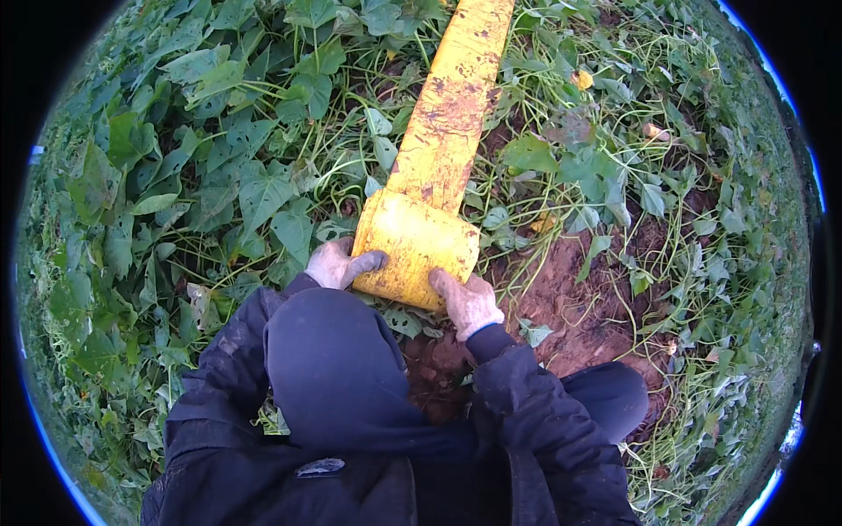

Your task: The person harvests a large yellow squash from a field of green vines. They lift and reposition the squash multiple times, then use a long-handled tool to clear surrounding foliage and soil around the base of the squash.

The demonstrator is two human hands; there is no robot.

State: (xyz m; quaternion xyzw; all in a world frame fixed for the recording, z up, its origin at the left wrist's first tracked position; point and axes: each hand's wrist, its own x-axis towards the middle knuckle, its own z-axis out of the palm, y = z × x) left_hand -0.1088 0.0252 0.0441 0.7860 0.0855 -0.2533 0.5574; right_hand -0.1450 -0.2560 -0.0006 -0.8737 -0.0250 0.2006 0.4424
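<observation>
A wide roll of flat yellow hose point(414, 253), smeared with soil, lies in front of my knees. My left hand point(342, 264), in a pale dirty work glove, grips the roll's left end with the thumb on top. Around the right end, my gloved right hand point(468, 299) presses its thumb on the near face. From the roll a flat, unrolled length of the hose point(454, 108) runs away over the vines to the top of the view. The fingers beneath the roll are hidden.
Leafy vines point(256, 191) crowd the left side, many leaves holed. Bare reddish soil point(572, 309) shows to the right, crossed by thin stems. My bent knees point(335, 355) are close behind the roll. A pale, root-like piece point(656, 132) lies among the vines at upper right.
</observation>
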